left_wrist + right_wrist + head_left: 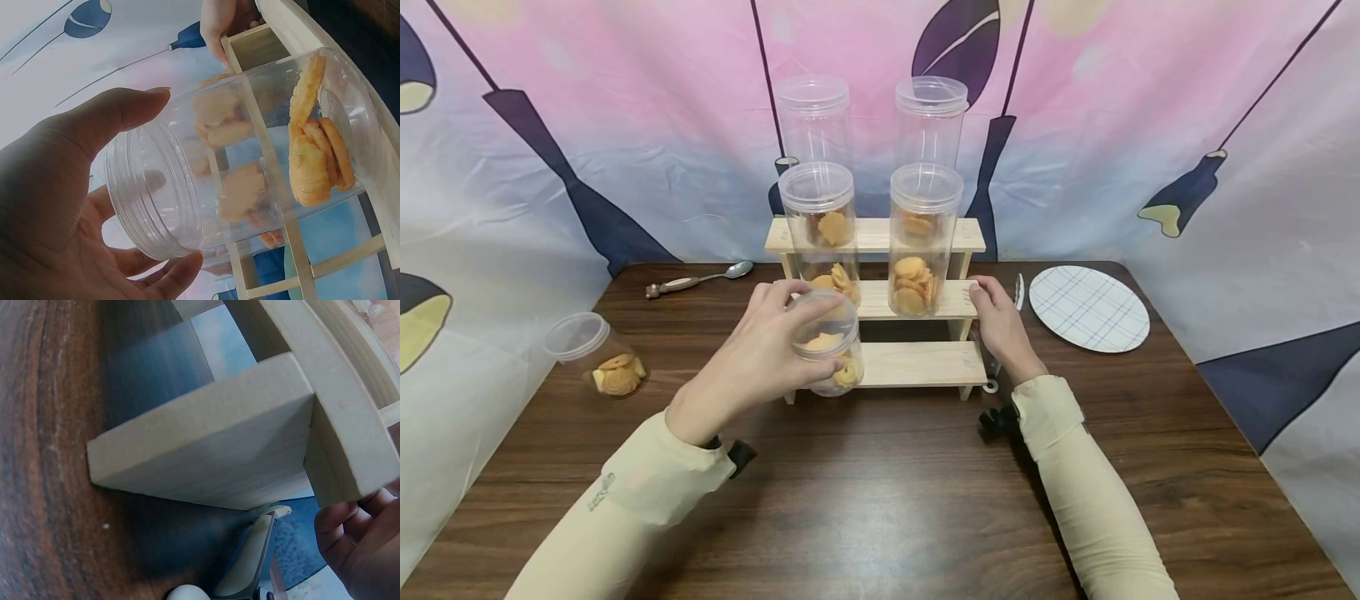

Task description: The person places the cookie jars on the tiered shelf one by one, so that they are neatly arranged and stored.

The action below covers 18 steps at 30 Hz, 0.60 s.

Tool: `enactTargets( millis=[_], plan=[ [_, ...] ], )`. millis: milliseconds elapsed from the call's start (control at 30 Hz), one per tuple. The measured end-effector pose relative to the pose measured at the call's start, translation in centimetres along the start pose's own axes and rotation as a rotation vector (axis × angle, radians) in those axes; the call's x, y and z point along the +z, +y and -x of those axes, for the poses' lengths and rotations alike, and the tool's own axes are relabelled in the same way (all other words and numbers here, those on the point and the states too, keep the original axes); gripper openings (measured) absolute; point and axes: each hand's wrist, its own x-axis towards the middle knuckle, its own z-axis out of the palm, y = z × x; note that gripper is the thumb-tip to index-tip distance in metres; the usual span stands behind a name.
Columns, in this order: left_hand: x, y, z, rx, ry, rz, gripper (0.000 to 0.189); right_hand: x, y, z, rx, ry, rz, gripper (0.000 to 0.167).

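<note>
A lidded clear plastic jar (829, 367) with a few cookies (315, 156) in it stands at the left end of the wooden rack's lowest step. Thumb and fingers of my left hand (767, 342) grip this jar around its lid. On the right, my right hand (1002, 325) grips the end of the middle step of the three-step wooden rack (917, 367), fingers curled under the board in the right wrist view. Two cookie jars (912, 279) stand side by side on the middle step, and two more jars (932, 125) rise behind them on the top step.
Another cookie jar (617, 375) is on the brown table (880, 500) at the left. Behind it lies a spoon (688, 282). A white checked plate (1090, 308) is at the right. Tongs (247, 556) lie beside the rack's right side. A patterned cloth (700, 167) hangs behind.
</note>
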Motion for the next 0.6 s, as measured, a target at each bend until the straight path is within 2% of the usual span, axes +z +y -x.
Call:
enactTargets(
  millis=[200,600],
  plan=[
    [0.6,0.2,-0.2,0.019,0.019,0.003,0.065,-0.1,-3.2,1.6,0.020,-0.025,0.007,0.042],
    [1.0,0.3,-0.3,0.038,0.026,-0.004,0.063,-0.1,-3.3,1.6,0.021,-0.020,0.010,0.042]
  ],
)
